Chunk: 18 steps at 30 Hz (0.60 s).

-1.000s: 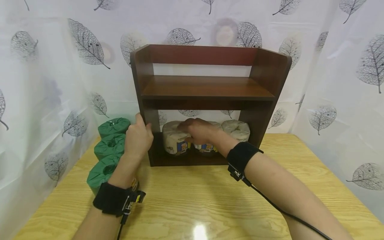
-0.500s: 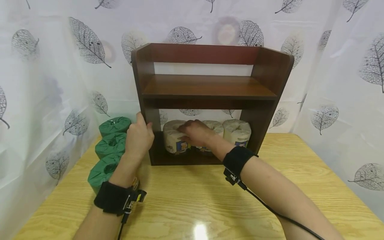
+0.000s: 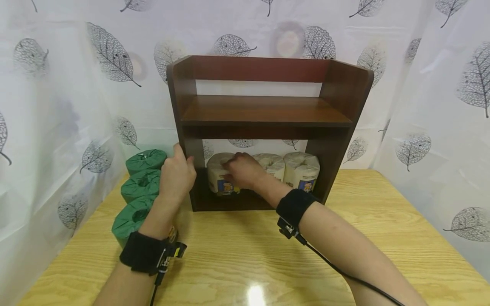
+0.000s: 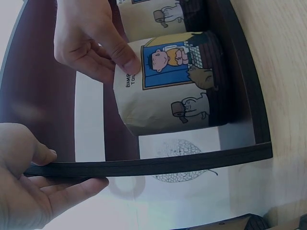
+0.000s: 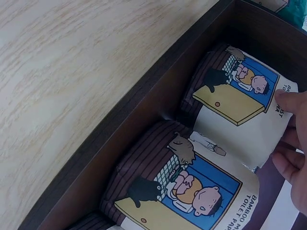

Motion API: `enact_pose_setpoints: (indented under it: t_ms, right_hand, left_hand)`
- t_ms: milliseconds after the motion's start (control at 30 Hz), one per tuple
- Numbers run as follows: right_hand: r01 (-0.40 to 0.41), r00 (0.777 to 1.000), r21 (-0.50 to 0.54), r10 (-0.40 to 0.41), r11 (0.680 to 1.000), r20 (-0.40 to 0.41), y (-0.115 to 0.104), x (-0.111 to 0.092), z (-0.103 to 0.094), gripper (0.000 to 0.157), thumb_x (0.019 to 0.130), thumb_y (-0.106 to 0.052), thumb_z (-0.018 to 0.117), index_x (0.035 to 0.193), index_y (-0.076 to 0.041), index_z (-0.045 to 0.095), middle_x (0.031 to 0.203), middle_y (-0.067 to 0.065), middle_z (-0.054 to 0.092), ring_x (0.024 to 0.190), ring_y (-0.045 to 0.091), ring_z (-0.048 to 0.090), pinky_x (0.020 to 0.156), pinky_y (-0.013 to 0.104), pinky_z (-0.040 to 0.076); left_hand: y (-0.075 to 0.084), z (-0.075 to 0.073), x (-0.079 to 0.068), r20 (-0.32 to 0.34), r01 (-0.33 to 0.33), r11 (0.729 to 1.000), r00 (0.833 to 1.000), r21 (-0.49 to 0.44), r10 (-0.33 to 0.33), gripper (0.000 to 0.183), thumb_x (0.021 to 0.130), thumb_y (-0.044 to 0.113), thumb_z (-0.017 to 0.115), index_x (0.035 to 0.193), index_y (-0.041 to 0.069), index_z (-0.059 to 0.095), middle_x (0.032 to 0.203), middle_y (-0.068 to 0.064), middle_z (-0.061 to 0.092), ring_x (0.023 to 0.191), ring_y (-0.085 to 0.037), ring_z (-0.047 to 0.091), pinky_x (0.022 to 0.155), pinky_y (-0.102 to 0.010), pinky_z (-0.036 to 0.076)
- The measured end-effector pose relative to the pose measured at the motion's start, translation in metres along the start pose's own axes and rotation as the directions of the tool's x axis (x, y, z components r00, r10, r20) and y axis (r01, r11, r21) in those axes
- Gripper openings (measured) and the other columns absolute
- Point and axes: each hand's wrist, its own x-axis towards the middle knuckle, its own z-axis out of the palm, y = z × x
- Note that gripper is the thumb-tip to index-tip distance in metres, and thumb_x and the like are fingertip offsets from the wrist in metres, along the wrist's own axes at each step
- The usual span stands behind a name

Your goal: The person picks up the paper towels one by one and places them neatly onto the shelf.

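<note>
Head view: A person's left hand (image 3: 178, 174) grips the left side panel of a dark brown wooden two-tier shelf unit (image 3: 268, 109), while the right hand (image 3: 246, 170) reaches into its lower tier and pinches the leftmost cream-coloured, paper-wrapped toilet roll (image 3: 217, 172) near its top. Two more cream-wrapped rolls, a middle roll (image 3: 269, 161) and a right-hand roll (image 3: 302, 172), stand upright beside it in the same tier. Three rolls in green wrapping (image 3: 141, 182) line up to the left of the unit on a pale yellow wood-grain table (image 3: 229, 255), in front of a white curtain printed with grey leaf skeletons (image 3: 448, 178). A black strap (image 3: 143, 253) with a small camera and cable circles each wrist.

Left wrist view: The left hand straddles the panel's edge, thumb on one face and fingers on the other. Beyond it, the right thumb presses the leftmost roll beside a blue printed panel of a seated cartoon figure (image 4: 165, 60).

Right wrist view: The right hand, only partly in frame, holds the upper end of the leftmost roll, its fingers bent behind the thumb. The middle roll sits just beside, partly cropped, with lettering (image 5: 243, 213) near its upper end.
</note>
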Motion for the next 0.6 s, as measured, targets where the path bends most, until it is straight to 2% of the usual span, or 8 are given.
enact_pose_setpoints:
  t_ms: [233,467,600]
  right_hand:
    - [-0.010,1.000,-0.003,0.010,1.000,-0.010,-0.0004,-0.0014,0.0016,0.031,0.088,-0.033,0.059,0.112,-0.015,0.063,0.086,0.000,0.067,0.076,0.021,0.057,0.074,0.037,0.049]
    - [-0.053,0.998,-0.011,0.054,0.999,0.027,0.0007,-0.0032,0.0031,0.038,0.089,-0.040,0.057,0.120,-0.019,0.059,0.099,-0.002,0.067,0.088,0.021,0.056,0.075,0.040,0.047]
    - [-0.058,0.998,0.024,0.058,0.998,-0.036,0.0032,-0.0053,0.0001,0.032,0.089,-0.038,0.055,0.116,-0.021,0.062,0.106,-0.005,0.066,0.089,0.019,0.057,0.075,0.039,0.046]
  left_hand:
    - [0.0008,-0.0003,-0.0001,0.010,0.003,1.000,1.000,-0.003,-0.003,0.028,0.093,0.017,0.048,0.108,-0.004,0.039,0.074,-0.033,0.057,0.064,-0.045,0.058,0.051,-0.054,0.048]
    - [0.0006,-0.0004,-0.0001,0.015,0.013,1.000,1.000,0.000,-0.013,0.027,0.093,0.017,0.048,0.108,-0.004,0.039,0.075,-0.033,0.057,0.065,-0.045,0.058,0.051,-0.054,0.048]
    - [0.0004,-0.0001,0.0004,0.014,0.009,1.000,1.000,0.000,-0.009,0.027,0.093,0.017,0.048,0.108,-0.004,0.039,0.075,-0.033,0.057,0.065,-0.045,0.058,0.051,-0.054,0.048]
